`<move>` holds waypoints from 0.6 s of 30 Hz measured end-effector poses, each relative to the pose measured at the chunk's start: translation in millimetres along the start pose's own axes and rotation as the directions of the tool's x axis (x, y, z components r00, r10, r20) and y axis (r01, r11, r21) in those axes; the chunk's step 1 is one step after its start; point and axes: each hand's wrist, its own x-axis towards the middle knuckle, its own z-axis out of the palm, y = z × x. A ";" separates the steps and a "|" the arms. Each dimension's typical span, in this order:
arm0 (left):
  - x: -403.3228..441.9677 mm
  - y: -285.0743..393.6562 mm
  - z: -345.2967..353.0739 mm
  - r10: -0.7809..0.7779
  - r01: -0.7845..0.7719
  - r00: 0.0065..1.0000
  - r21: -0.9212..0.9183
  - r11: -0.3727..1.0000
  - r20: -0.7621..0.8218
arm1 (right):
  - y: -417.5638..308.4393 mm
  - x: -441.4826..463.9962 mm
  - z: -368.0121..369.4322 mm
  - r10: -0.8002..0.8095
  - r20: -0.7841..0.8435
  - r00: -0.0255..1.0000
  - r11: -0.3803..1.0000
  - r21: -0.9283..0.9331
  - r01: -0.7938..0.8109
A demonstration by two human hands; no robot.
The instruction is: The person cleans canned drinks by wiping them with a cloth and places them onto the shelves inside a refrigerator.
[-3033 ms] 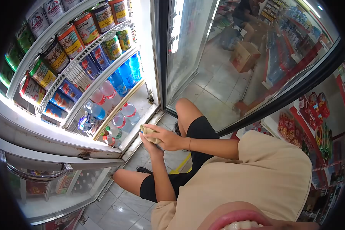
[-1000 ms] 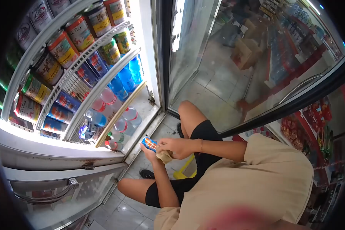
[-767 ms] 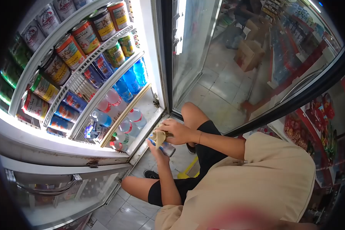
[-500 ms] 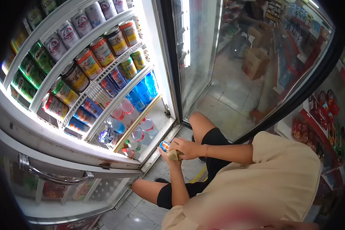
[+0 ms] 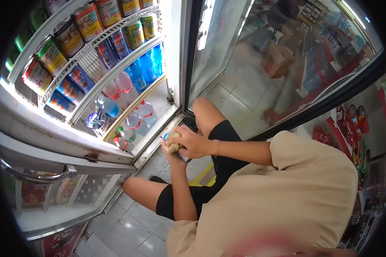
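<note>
My left hand is wrapped round a drink can, mostly hidden by my fingers; a blue and white end shows. From the other side my right hand presses a tan cloth against the can. Both hands are over my lap, in front of the open fridge's sill. The nearest fridge contents are bottles on the floor of the cabinet and a low row of blue cans on a wire shelf.
A glass fridge door stands open on the right, with a cardboard box and a seated person visible through it. Another door with a chrome handle is open at left. Red snack packs hang at far right.
The view has shifted, so the fridge shelves appear further up and left. My hands have turned the can, and its far end now shows below my right hand.
</note>
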 end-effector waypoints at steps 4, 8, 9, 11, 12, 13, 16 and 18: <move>-21.2 16.0 15.7 0.021 -0.016 0.999 0.103 0.995 -0.044 | 2.4 -6.5 -11.4 -0.022 0.004 1.000 0.962 0.271 0.020; -9.5 -1.8 -19.1 -0.016 0.038 0.988 0.144 0.989 -0.152 | 8.3 23.3 -17.5 -0.051 -0.208 0.977 0.968 0.231 0.100; -21.7 2.8 2.7 0.041 -0.004 0.978 0.177 0.984 -0.207 | 4.6 25.3 -10.1 -0.050 -0.158 0.986 0.984 0.161 0.076; -20.5 -7.0 4.6 0.184 -0.158 0.974 0.181 0.971 -0.135 | -6.5 22.3 1.9 -0.095 -0.072 0.993 0.995 0.009 0.096; -22.8 0.4 8.8 0.215 -0.183 0.959 0.175 0.967 -0.187 | -13.1 15.4 5.8 -0.145 -0.050 0.988 0.987 -0.073 0.141; -23.6 10.1 16.4 0.029 -0.005 0.955 0.084 0.996 -0.295 | -9.2 6.4 11.1 -0.169 -0.023 0.985 0.985 -0.031 0.168; 0.4 8.3 -25.3 -0.109 0.078 0.970 -0.144 0.987 -0.219 | -6.2 -35.2 21.9 0.008 0.013 1.000 0.999 0.041 -0.008; 5.3 11.2 -23.4 -0.017 -0.013 0.988 -0.192 0.981 -0.153 | -9.0 -50.8 15.6 0.140 0.129 0.982 0.967 0.193 -0.164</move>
